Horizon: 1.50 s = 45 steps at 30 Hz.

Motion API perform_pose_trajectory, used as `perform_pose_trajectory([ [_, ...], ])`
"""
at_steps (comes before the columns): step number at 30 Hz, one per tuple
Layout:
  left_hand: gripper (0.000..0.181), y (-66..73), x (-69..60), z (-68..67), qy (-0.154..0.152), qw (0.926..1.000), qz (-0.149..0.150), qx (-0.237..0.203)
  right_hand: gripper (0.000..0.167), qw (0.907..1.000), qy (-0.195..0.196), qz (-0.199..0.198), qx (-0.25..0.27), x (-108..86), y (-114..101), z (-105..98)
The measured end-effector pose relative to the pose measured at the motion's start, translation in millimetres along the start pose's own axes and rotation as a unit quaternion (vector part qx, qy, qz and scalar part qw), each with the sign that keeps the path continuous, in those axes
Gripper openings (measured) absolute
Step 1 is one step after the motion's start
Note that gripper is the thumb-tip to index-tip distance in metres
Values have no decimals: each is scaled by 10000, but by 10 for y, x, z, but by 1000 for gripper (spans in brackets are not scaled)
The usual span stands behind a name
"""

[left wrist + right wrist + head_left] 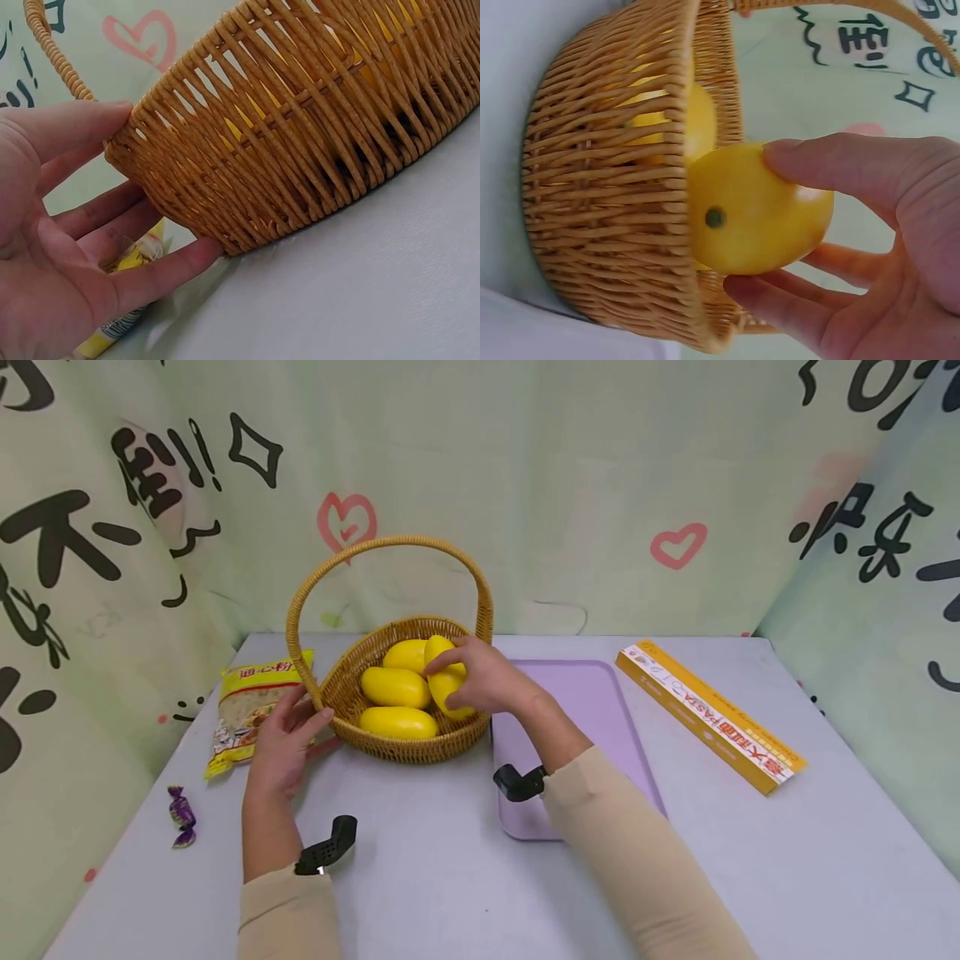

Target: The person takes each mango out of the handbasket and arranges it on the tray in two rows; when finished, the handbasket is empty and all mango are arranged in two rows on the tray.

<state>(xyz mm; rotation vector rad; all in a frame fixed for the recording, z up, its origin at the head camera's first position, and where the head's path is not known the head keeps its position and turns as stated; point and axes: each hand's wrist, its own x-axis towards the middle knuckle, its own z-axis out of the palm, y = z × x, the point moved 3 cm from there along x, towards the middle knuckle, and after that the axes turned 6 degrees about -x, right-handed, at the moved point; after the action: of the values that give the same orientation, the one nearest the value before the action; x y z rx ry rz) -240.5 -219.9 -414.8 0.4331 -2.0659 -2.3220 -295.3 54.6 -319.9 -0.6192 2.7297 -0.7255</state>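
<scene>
- Three smooth, oval yellow fruits lie in the woven wicker basket.
- Right grip pinches a fourth fruit at the basket's right side.
- Left grip, fingers spread, touches its ribbed left end.
- Only the right wrist view shows the fourth fruit's green spot.

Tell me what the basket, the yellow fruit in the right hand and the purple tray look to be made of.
Basket: probably rattan or wicker, slightly glossy; woven strands show.
Yellow fruit: smooth and softly shiny, with a dark green end spot; real or plastic, I can't tell.
Purple tray: likely matte plastic, given its even colour and rounded corners.
</scene>
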Motion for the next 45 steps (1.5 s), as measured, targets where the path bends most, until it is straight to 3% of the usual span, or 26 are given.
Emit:
perform_pose_trajectory([
  [13,69,7,-9,-27,-59,10000,-4,4,48,9992,321,-192,-114,-367,-21,-287],
  [26,70,-25,20,-29,-149,9999,-36,-36,47,9964,820,186,-70,-789,209,-648],
  [34,70,-24,17,-43,-91,9999,-86,-59,47,9941,946,488,-200,-821,429,-702],
  [45,68,-3,-4,-4,-37,10000,-53,-13,48,9901,712,1194,-167,-636,906,-603],
])
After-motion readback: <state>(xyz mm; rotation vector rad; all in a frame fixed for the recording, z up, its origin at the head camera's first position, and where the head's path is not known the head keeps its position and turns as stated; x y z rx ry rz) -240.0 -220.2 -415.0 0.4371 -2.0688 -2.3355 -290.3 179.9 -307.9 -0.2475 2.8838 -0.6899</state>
